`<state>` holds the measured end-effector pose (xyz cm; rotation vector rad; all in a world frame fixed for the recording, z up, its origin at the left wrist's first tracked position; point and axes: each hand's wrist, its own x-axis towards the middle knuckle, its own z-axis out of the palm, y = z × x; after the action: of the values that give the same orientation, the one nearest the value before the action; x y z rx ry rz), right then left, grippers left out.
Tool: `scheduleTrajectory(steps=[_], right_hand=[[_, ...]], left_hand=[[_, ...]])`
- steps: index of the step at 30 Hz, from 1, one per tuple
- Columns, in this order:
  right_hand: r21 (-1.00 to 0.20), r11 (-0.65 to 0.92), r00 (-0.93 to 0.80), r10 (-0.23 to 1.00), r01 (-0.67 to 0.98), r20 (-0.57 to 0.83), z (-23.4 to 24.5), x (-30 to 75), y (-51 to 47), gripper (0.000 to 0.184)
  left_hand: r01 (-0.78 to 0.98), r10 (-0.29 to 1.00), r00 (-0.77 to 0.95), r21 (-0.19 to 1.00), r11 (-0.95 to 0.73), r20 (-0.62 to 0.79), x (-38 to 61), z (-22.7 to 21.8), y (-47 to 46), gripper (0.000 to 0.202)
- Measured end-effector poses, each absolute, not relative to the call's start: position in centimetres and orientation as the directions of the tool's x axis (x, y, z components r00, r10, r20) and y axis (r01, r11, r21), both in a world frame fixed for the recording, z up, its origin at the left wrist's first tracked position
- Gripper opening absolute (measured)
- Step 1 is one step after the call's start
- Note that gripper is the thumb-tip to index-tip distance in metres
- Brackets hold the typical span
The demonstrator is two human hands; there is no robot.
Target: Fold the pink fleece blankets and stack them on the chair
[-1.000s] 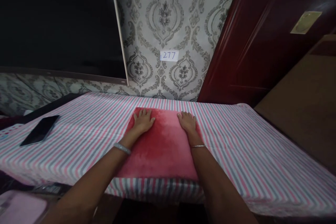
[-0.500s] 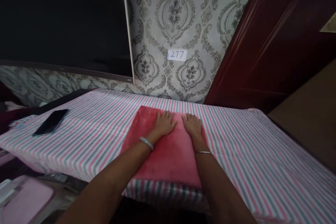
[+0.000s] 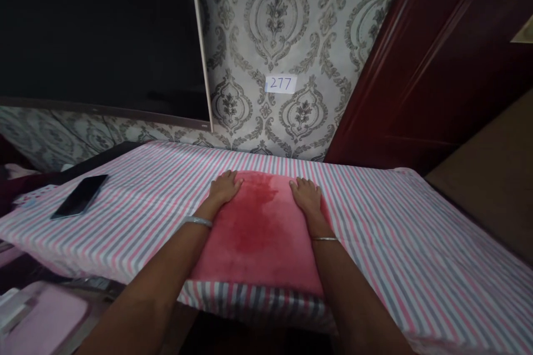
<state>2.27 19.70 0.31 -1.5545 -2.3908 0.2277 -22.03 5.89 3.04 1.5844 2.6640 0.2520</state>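
A soft red-pink plush cloth (image 3: 258, 238) lies flat near the front edge of the table, with darker red patches across its middle. On its far left corner rests my left hand (image 3: 225, 186), palm down with the fingers stretched out. My right hand (image 3: 307, 195) lies the same way on the far right corner, fingers forward and slightly spread. Neither hand grips anything. My forearms hide parts of the cloth's left and right sides.
A striped tablecloth (image 3: 137, 194) covers the table. To the left lies a black phone (image 3: 80, 196). Behind are a dark television (image 3: 100, 39), patterned wallpaper with a paper label (image 3: 281, 84) reading 277, and a dark red door (image 3: 433, 66). A pink object (image 3: 45, 316) stands at lower left.
My left hand has slid left over the cloth, from its middle to its far left corner. The pile there now looks lighter. My right hand has stayed nearly in place.
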Motion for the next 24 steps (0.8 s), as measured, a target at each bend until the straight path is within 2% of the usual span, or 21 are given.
scheduleTrajectory(steps=[5, 10, 14, 16, 19, 24], right_hand=[[-0.258, 0.407, -0.381, 0.913, 0.876, 0.145, 0.9, 2.4, 19.4, 0.053], [-0.261, 0.401, -0.381, 0.916, 0.878, 0.127, 1.1, 2.5, 19.3, 0.052], [-0.276, 0.399, -0.375, 0.917, 0.874, 0.136, 1.1, 2.6, 19.3, 0.054], [-0.281, 0.402, -0.377, 0.915, 0.871, 0.142, 1.1, 2.6, 19.3, 0.054], [-0.279, 0.408, -0.38, 0.913, 0.87, 0.151, 0.9, 2.7, 19.3, 0.055], [-0.273, 0.411, -0.384, 0.911, 0.87, 0.149, 0.9, 2.8, 19.4, 0.056]], left_hand=[[0.876, 0.875, -0.479, 0.102, 0.472, 0.067, -21.6, 3.3, 6.4, 0.062], [0.907, 0.893, -0.414, -0.009, 0.422, 0.176, -18.0, 5.5, 5.6, 0.064], [0.987, 0.965, -0.154, 0.069, 0.142, 0.215, -11.2, 5.5, 3.6, 0.063], [0.993, 0.98, -0.078, 0.104, 0.06, 0.181, -8.5, 4.4, 2.7, 0.066], [0.985, 0.987, -0.114, 0.138, 0.099, 0.11, -6.8, 2.5, 2.0, 0.066], [0.98, 0.984, -0.155, 0.142, 0.141, 0.088, -7.0, 1.6, 2.0, 0.065]])
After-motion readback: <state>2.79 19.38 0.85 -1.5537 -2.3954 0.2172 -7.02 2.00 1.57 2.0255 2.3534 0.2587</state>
